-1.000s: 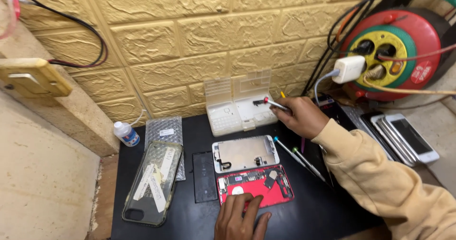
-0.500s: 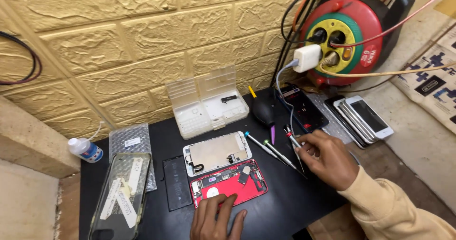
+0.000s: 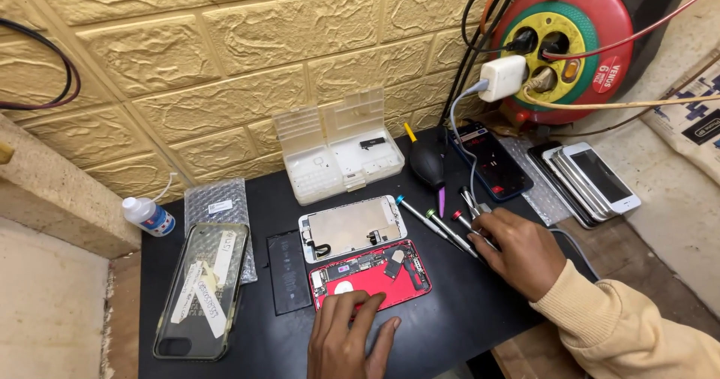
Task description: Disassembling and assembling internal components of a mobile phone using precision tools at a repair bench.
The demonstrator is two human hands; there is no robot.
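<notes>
Red phone, black mat, yellow wall

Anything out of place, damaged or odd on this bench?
Nothing spilled or broken. The red phone lies opened, its screen panel folded back beside it, under the left hand. The right hand rests at the screwdrivers.

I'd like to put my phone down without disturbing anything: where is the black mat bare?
Bare mat lies between the opened red phone and the right hand, near the front edge. Crowded: screwdrivers by that hand; left hand on the phone.
</notes>
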